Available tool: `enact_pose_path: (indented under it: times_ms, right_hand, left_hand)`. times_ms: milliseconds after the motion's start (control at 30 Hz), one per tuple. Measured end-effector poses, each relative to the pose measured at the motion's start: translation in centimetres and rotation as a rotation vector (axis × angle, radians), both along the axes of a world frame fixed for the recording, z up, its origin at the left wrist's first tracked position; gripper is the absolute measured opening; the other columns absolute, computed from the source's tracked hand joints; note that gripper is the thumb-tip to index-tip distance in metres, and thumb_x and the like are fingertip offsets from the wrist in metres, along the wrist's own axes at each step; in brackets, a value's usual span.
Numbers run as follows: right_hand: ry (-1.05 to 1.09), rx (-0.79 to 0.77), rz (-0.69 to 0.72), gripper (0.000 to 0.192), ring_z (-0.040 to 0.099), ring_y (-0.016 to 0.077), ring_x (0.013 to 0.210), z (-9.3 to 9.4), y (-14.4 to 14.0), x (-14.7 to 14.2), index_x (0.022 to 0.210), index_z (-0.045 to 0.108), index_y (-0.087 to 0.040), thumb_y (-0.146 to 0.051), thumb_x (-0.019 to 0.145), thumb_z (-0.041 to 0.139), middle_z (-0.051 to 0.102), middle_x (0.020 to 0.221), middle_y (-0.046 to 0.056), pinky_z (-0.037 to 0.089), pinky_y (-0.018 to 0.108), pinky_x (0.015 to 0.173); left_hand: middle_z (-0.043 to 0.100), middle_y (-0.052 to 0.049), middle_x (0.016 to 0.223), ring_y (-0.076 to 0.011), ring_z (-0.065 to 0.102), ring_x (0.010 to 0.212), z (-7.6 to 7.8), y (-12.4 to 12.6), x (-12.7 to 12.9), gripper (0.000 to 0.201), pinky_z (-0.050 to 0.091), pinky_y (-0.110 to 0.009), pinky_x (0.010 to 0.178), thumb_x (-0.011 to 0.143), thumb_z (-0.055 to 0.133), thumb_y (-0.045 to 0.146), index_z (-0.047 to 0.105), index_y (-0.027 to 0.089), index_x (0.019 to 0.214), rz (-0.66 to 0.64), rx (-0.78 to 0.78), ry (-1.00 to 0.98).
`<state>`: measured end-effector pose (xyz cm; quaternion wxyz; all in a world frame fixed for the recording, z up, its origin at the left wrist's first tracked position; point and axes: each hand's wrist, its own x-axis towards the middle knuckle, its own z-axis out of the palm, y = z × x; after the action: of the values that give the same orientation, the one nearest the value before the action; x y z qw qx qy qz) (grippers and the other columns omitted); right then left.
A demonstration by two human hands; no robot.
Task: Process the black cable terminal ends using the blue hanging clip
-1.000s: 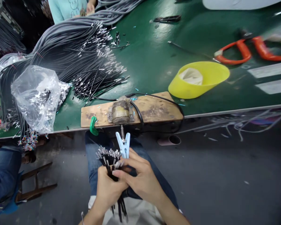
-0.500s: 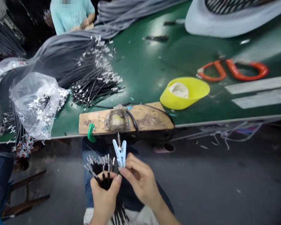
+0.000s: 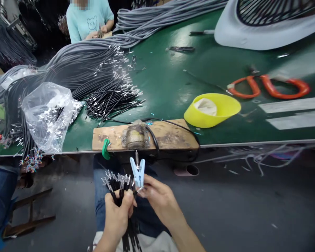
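Observation:
Below the table edge, my left hand [image 3: 118, 213] is wrapped round a bundle of black cables [image 3: 132, 232] with silvery stripped ends [image 3: 118, 178] fanning out above the thumb. A light-blue clothespin [image 3: 138, 173] sits on the metal shaft [image 3: 137, 155] of a small motor [image 3: 135, 135]. Beside the clothespin's lower end is my right hand [image 3: 159, 199], its fingers pinched together. What lies between those fingertips is too small to make out. The motor is fixed to a wooden board [image 3: 173, 134], which a green clamp [image 3: 105, 149] overlaps at the left.
Grey cables [image 3: 76, 56] with silvery ends cover the table's left, near a clear plastic bag [image 3: 46, 115]. Rightward stand a yellow cut container [image 3: 212, 112], orange-handled cutters [image 3: 285, 87] and a fan [image 3: 252, 38]. A person [image 3: 90, 21] works across the table; a wooden stool [image 3: 28, 220] stands lower left.
My view has shifted slightly, so the scene sits a little further right. My right fingers have turned at the clothespin's lower end. The left hand still grips the cables, their ends bunched closer.

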<state>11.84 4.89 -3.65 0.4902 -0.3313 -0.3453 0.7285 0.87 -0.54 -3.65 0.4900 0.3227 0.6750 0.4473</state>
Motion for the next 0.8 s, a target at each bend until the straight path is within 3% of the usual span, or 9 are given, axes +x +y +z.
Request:
enact_pose_path:
  times_ms: [67, 167, 300, 400, 467, 567, 633, 700, 800]
  right_hand:
    - [-0.104, 0.126, 0.016, 0.020, 0.051, 0.0154, 0.063, 0.1, 0.1, 0.2, 0.071, 0.066, -0.017, -0.037, 0.069, 0.067, 0.055, 0.069, 0.003, 0.042, 0.026, 0.057]
    - [-0.168, 0.186, -0.022, 0.020, 0.050, 0.0149, 0.061, -0.1, -0.1, 0.1, 0.065, 0.060, -0.017, -0.034, 0.075, 0.062, 0.052, 0.065, 0.002, 0.041, 0.025, 0.056]
    - [-0.357, 0.333, -0.278, 0.019, 0.045, 0.0128, 0.056, -0.1, -1.2, -0.6, 0.062, 0.052, -0.018, -0.024, 0.080, 0.054, 0.047, 0.062, -0.001, 0.038, 0.023, 0.051]
    - [-0.541, 0.514, -0.441, 0.015, 0.047, 0.0136, 0.061, 0.3, -1.6, -1.0, 0.066, 0.052, -0.019, -0.012, 0.079, 0.050, 0.049, 0.065, 0.000, 0.039, 0.024, 0.055]
    - [-0.547, 0.533, -0.375, 0.015, 0.049, 0.0146, 0.063, 0.4, -1.2, -0.9, 0.067, 0.053, -0.019, -0.013, 0.080, 0.048, 0.051, 0.066, 0.001, 0.041, 0.025, 0.059]
    - [-0.456, 0.425, -0.094, 0.016, 0.053, 0.0152, 0.062, -0.1, 0.0, -0.2, 0.067, 0.055, -0.017, -0.019, 0.081, 0.048, 0.055, 0.065, 0.002, 0.043, 0.025, 0.056]
    - [-0.433, 0.371, -0.001, 0.017, 0.052, 0.0145, 0.059, -0.2, 0.4, 0.7, 0.065, 0.056, -0.017, -0.021, 0.080, 0.051, 0.055, 0.062, 0.000, 0.043, 0.025, 0.054]
    - [-0.401, 0.410, 0.041, 0.014, 0.052, 0.0139, 0.059, 0.2, -0.2, 1.7, 0.069, 0.058, -0.018, -0.022, 0.082, 0.053, 0.055, 0.063, 0.000, 0.043, 0.025, 0.054]
    - [-0.296, 0.579, 0.170, 0.014, 0.059, 0.0149, 0.074, 1.6, -3.0, 2.7, 0.092, 0.061, -0.019, -0.028, 0.086, 0.052, 0.062, 0.088, 0.004, 0.049, 0.028, 0.063]
  left_hand:
    - [0.044, -0.001, 0.039, -0.0083, 0.035, 0.032, 0.1, 0.1, -0.2, 0.048, 0.031, -0.024, 0.034, 0.074, 0.052, 0.058, 0.059, 0.016, 0.052, -0.015, 0.005, 0.002]
    - [0.051, -0.004, 0.043, -0.0109, 0.043, 0.036, 0.4, 0.2, 0.0, 0.041, 0.037, -0.026, 0.038, 0.074, 0.057, 0.051, 0.062, 0.016, 0.053, -0.016, 0.034, 0.061]
    - [0.058, -0.005, 0.049, -0.0169, 0.053, 0.050, 1.1, 0.2, 0.9, 0.031, 0.046, -0.029, 0.051, 0.071, 0.063, 0.041, 0.061, 0.017, 0.050, 0.023, 0.096, 0.200]
    - [0.054, -0.003, 0.047, -0.0150, 0.049, 0.048, 1.4, 0.1, 1.2, 0.034, 0.044, -0.027, 0.049, 0.074, 0.060, 0.041, 0.058, 0.018, 0.049, 0.045, 0.090, 0.218]
    - [0.048, -0.001, 0.043, -0.0125, 0.044, 0.043, 1.5, 0.2, 1.0, 0.036, 0.041, -0.025, 0.044, 0.076, 0.056, 0.043, 0.058, 0.017, 0.051, 0.055, 0.058, 0.191]
    - [0.039, 0.002, 0.038, -0.0094, 0.035, 0.036, 1.0, 0.4, 0.3, 0.037, 0.033, -0.023, 0.036, 0.075, 0.057, 0.048, 0.061, 0.016, 0.055, 0.067, 0.013, 0.121]
    - [0.036, 0.004, 0.037, -0.0078, 0.032, 0.034, 0.2, 0.5, -0.3, 0.038, 0.029, -0.023, 0.034, 0.067, 0.064, 0.051, 0.061, 0.015, 0.053, 0.132, 0.013, 0.078]
    - [0.032, 0.006, 0.035, -0.0061, 0.029, 0.032, -0.6, 0.7, -0.9, 0.042, 0.025, -0.022, 0.033, 0.060, 0.068, 0.054, 0.059, 0.014, 0.049, 0.238, -0.007, 0.028]
    - [0.032, 0.008, 0.033, -0.0057, 0.030, 0.031, -1.6, 1.1, -1.3, 0.044, 0.026, -0.021, 0.033, 0.059, 0.070, 0.054, 0.058, 0.012, 0.053, 0.202, -0.003, -0.021]
